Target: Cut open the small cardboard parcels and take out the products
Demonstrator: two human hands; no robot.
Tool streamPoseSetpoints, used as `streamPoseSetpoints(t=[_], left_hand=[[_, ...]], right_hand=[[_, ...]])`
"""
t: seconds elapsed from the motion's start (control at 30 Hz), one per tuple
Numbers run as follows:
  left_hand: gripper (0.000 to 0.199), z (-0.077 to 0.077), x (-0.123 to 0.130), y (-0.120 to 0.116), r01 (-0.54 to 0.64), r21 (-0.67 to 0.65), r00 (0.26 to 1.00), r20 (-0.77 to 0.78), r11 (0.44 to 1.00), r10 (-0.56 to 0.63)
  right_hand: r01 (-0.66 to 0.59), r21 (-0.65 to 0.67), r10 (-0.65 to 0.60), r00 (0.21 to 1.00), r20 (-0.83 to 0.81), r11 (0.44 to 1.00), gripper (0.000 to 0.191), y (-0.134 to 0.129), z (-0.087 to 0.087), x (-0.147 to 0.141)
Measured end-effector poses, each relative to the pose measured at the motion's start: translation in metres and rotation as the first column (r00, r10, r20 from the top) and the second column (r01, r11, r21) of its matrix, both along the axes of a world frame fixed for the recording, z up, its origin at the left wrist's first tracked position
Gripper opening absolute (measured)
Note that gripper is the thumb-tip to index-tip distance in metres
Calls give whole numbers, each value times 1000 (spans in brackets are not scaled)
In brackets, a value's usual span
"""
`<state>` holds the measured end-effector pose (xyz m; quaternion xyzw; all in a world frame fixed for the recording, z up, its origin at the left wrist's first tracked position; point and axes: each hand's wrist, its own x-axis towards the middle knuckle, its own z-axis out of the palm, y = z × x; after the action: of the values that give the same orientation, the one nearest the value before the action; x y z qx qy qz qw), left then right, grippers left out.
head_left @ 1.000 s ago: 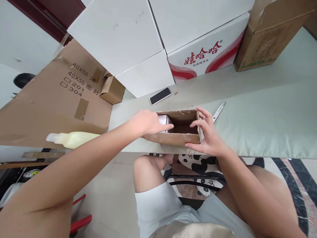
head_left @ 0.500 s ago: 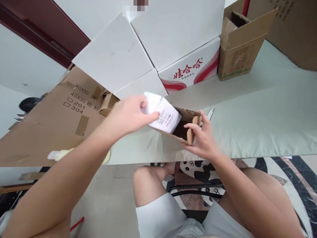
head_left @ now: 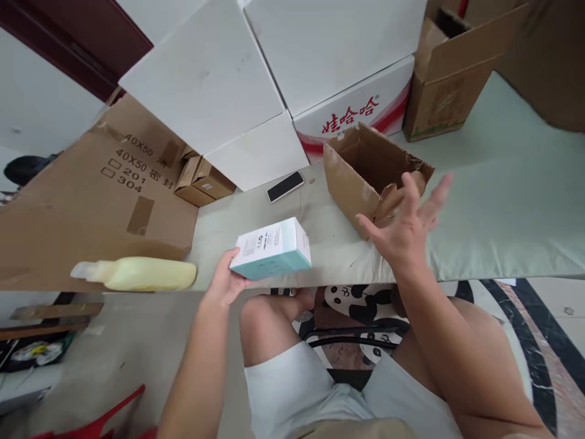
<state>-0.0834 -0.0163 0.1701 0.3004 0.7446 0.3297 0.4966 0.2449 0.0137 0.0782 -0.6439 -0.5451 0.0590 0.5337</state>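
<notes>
My left hand [head_left: 229, 275] is closed on the left end of a small white and teal box [head_left: 270, 249], held tilted over the front edge of the table. Printed text shows on the box's white face. Farther right, a brown cardboard box [head_left: 350, 183] stands on the table with its top open. My right hand [head_left: 404, 235] is at that carton's near right corner, its fingers spread and slightly blurred. Whether the right hand touches the carton I cannot tell.
A phone [head_left: 286, 187] lies behind the small box. On the left, a pale yellow bottle [head_left: 146, 273] lies on its side by a big brown carton [head_left: 141, 207]. White cartons [head_left: 338, 61] are stacked at the back, with another open brown box [head_left: 450, 91] to their right.
The small box has come out of the brown carton and moved left and toward me in my left hand. My right hand has let go of the carton, which now stands farther back.
</notes>
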Motion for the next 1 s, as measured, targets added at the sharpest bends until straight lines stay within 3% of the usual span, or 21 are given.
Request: streamPoseSetpoints(t=[0.03, 0.1, 0.17, 0.2, 0.27, 0.33, 0.4, 0.47, 0.53, 0.57, 0.63, 0.7, 0.73, 0.8, 0.87, 0.93, 1.0], left_hand=[[30, -15, -4, -6, -79, -36, 994, 77, 996, 81], [27, -37, -9, -14, -240, -82, 945, 207, 967, 252], [25, -48, -10, -15, -257, -116, 929, 243, 959, 279], [26, -50, -10, -14, -242, -122, 933, 242, 963, 266], [28, -51, -8, -7, -169, -120, 952, 238, 978, 194], [33, -47, -5, 5, -43, -111, 969, 236, 993, 68], [37, -42, -4, 19, 86, -77, 971, 230, 993, -66], [42, -37, -4, 31, 170, 6, 954, 251, 985, -166], [48, -40, -2, 38, 167, 151, 930, 303, 974, -206], [51, -45, 2, 38, 135, 237, 921, 328, 962, -210], [66, -62, 14, 33, 78, 391, 901, 367, 917, -233], [94, -86, 33, 22, 93, 475, 868, 392, 875, -305], [108, -98, 43, 16, 121, 486, 846, 405, 866, -346], [123, -118, 58, 7, 145, 487, 820, 428, 861, -380], [126, -129, 62, 3, 104, 493, 828, 438, 864, -349], [124, -134, 56, 4, 64, 495, 846, 434, 867, -310], [117, -134, 44, 7, 76, 482, 852, 424, 873, -308]], right_hand=[[1, 120, -4, 1000, 27, 993, 77, -7, 4, -2], [-90, 365, 66, 995, 78, 927, 59, -23, 13, -12], [-310, 423, 260, 950, 171, 851, 47, -37, 19, -28], [-429, 359, 374, 902, 215, 829, 43, -41, 19, -37], [-600, 100, 571, 792, 217, 794, 46, -43, 13, -54], [-676, -144, 690, 719, 82, 723, 60, -35, 0, -64], [-728, -273, 731, 673, -113, 629, 70, -23, -16, -65], [-758, -290, 691, 652, -314, 584, 74, -13, -30, -64], [-788, -230, 578, 584, -569, 571, 80, -11, -39, -65], [-814, -183, 500, 498, -709, 552, 82, -13, -42, -68], [-878, -72, 308, 241, -920, 473, 82, -21, -44, -79], [-924, 16, 120, 32, -992, 382, 83, -29, -44, -92], [-941, 33, 50, -17, -999, 338, 84, -32, -44, -98], [-963, 10, -19, -16, -1000, 269, 85, -35, -45, -106], [-958, -85, 23, 95, -995, 273, 81, -35, -48, -107], [-909, -193, 165, 269, -949, 370, 76, -34, -53, -103], [-860, -219, 345, 401, -848, 460, 83, -35, -54, -98]])
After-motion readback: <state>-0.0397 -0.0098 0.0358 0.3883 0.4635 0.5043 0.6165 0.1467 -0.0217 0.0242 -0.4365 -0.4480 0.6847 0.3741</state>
